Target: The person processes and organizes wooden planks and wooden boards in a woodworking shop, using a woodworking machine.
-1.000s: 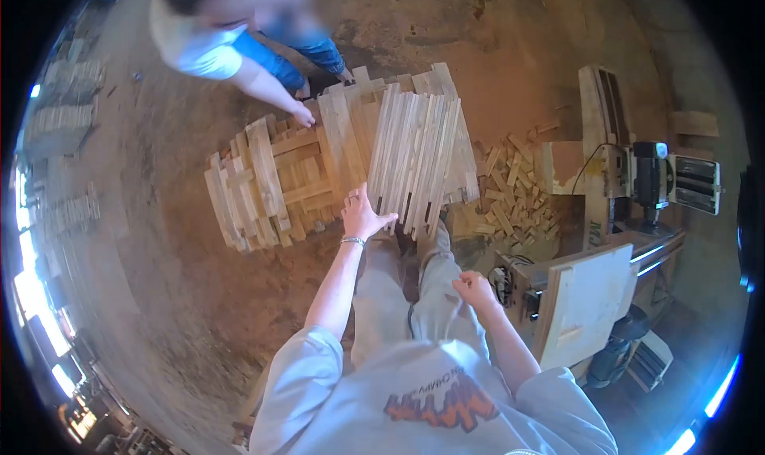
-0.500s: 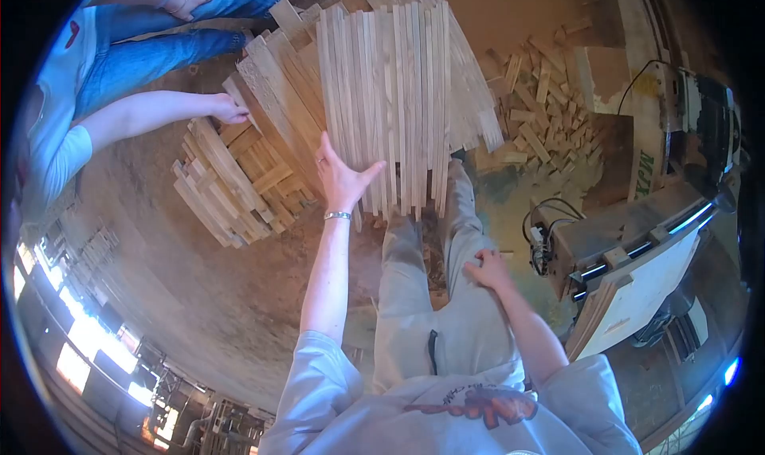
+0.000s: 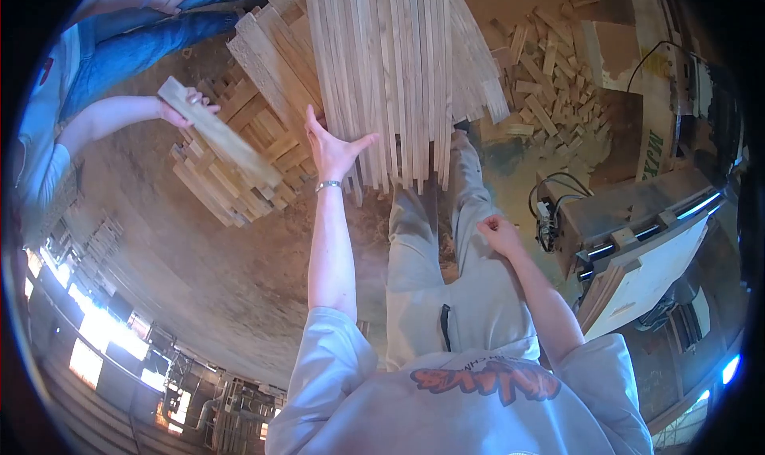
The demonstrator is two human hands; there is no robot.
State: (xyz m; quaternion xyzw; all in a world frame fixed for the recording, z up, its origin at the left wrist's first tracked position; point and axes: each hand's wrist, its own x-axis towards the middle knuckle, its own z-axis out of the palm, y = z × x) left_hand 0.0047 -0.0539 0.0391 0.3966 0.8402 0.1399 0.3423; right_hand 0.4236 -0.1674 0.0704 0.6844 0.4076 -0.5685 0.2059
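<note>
Strips of pale, grained wood (image 3: 390,80) lie parallel.

The long strips (image 3: 382,80) are pale beige, streaked lengthwise with grey-brown grain; the short offcuts (image 3: 550,96) are a yellower tan, and the board (image 3: 215,128) in the co-worker's grip is light tan. Reddish brown with paler, dusty patches marks the floor (image 3: 263,272). Greyish beige trousers (image 3: 486,311) meet a pale blue-grey shirt (image 3: 382,411) bearing orange-red, dark-edged lettering (image 3: 486,383). The co-worker's jeans (image 3: 143,52) are bright blue, the flat panel (image 3: 649,276) whitish
</note>
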